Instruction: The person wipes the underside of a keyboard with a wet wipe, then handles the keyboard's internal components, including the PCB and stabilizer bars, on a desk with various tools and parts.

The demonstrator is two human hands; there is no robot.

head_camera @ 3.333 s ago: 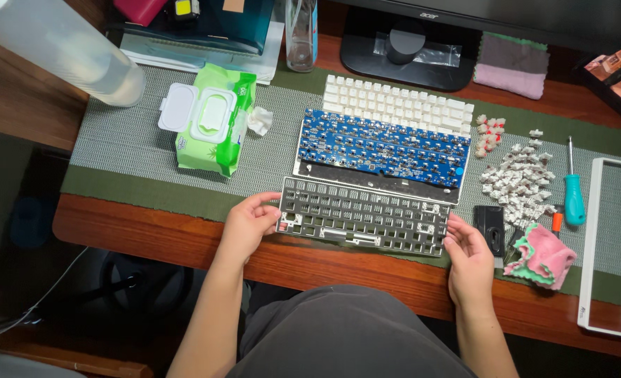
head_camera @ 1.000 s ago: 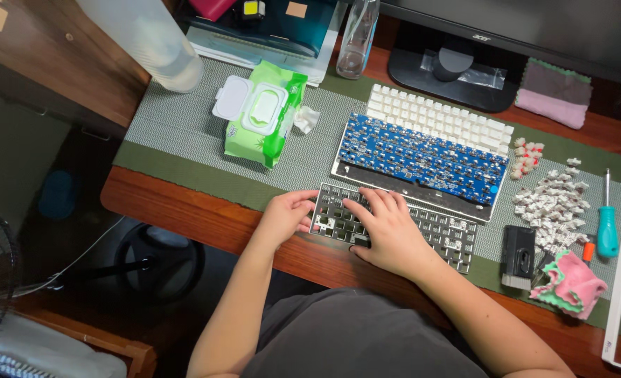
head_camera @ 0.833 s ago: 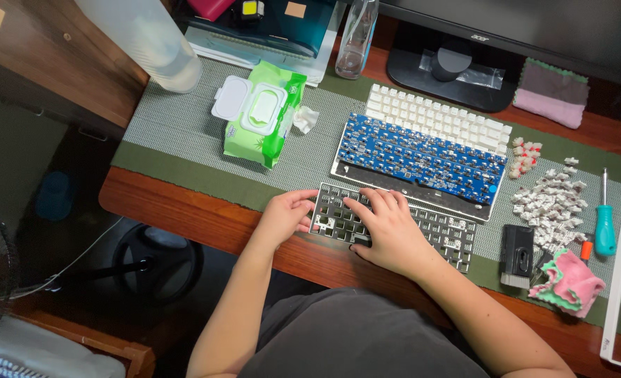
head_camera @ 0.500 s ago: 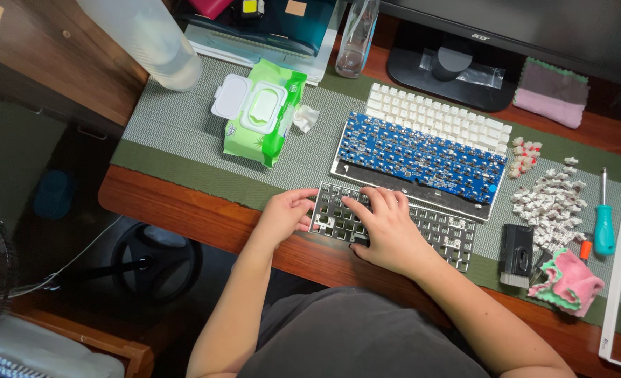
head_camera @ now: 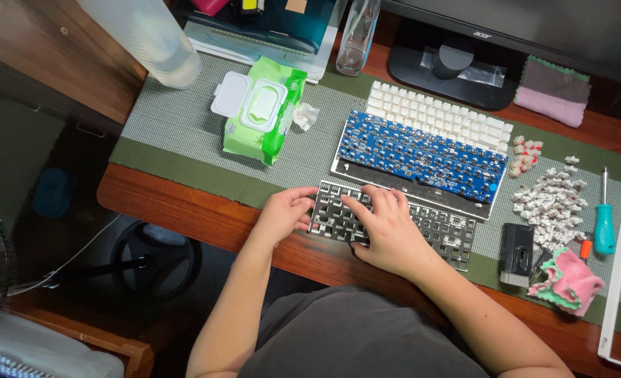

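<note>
A grey keyboard switch plate [head_camera: 445,236] with empty square holes lies at the desk's near edge. My left hand [head_camera: 283,213] grips its left end, fingers curled on the rim. My right hand [head_camera: 387,229] lies flat on the plate's left half, fingers spread and pressing down on it. Just behind the plate sits a blue circuit board [head_camera: 422,156] in a light frame. Behind that lies a block of white keycaps [head_camera: 438,115].
A green wet-wipe pack [head_camera: 261,110] with open lid lies at left, a crumpled wipe [head_camera: 305,116] beside it. Loose switches [head_camera: 547,201], a teal screwdriver [head_camera: 604,227], a black tool [head_camera: 517,254], a pink cloth [head_camera: 571,281] and a white frame [head_camera: 614,294] sit at right. A monitor stand [head_camera: 453,70] is behind.
My right hand moved from the plate's right end to its left half and now presses on top. The view shifted left. In the last second almost nothing moves.
</note>
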